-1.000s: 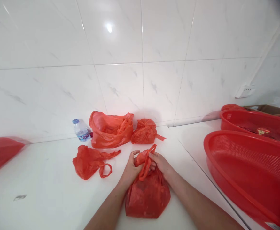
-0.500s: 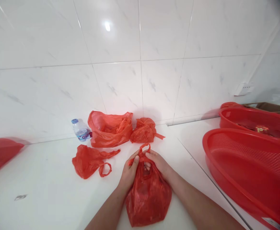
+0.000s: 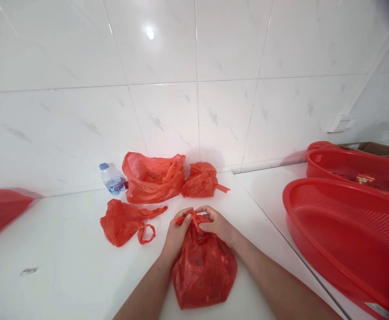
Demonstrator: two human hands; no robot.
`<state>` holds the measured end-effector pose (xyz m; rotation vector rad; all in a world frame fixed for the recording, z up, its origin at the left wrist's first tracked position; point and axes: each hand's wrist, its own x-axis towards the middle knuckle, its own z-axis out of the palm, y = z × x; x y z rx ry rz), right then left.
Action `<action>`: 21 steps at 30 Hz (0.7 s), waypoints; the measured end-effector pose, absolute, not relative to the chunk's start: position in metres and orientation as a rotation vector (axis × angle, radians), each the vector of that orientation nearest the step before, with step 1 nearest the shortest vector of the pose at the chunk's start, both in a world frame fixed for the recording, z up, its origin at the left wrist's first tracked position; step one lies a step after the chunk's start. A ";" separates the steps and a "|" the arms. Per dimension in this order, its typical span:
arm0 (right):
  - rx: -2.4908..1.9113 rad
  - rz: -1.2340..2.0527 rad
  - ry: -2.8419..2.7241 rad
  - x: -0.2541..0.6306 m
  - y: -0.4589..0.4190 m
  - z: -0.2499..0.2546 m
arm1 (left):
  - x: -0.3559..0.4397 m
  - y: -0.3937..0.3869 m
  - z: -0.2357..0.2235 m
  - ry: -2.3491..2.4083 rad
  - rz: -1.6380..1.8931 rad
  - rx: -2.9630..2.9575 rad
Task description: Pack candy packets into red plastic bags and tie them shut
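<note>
A filled red plastic bag (image 3: pixel 204 271) rests on the white table in front of me, its top gathered and twisted. My left hand (image 3: pixel 178 231) pinches the gathered neck from the left, thumb on top. From the right, my right hand (image 3: pixel 216 226) grips a twisted handle strip at the same neck with thumb and fingers. Through the thin plastic the contents show only as dark and orange patches; I cannot make out what they are. A crumpled red bag with a looped handle (image 3: pixel 123 222) lies just left of my hands.
Against the tiled wall stand a water bottle (image 3: pixel 111 180), an open red bag (image 3: pixel 154 191) stuffed with plastic and a tied red bag (image 3: pixel 201 180). Two large red baskets (image 3: pixel 294 213) fill the right side, a cardboard box (image 3: pixel 377 149) behind them. Another red bag (image 3: pixel 1 215) sits far left.
The upright handle loop has been pulled down into a twist at the bag's neck. My right hand's fingers have come out of the opening and now curl over the top.
</note>
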<state>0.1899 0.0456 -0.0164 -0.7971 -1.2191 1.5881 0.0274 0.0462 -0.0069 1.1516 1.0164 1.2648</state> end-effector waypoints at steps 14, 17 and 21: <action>-1.292 0.835 -1.449 0.183 0.046 -0.014 | 0.028 0.046 -0.011 0.804 1.230 1.004; -1.207 0.984 -1.351 0.188 0.049 -0.014 | 0.031 0.048 -0.012 0.804 1.217 1.037; -1.146 1.237 -1.198 0.196 0.052 -0.012 | 0.032 0.050 -0.014 0.873 1.256 1.095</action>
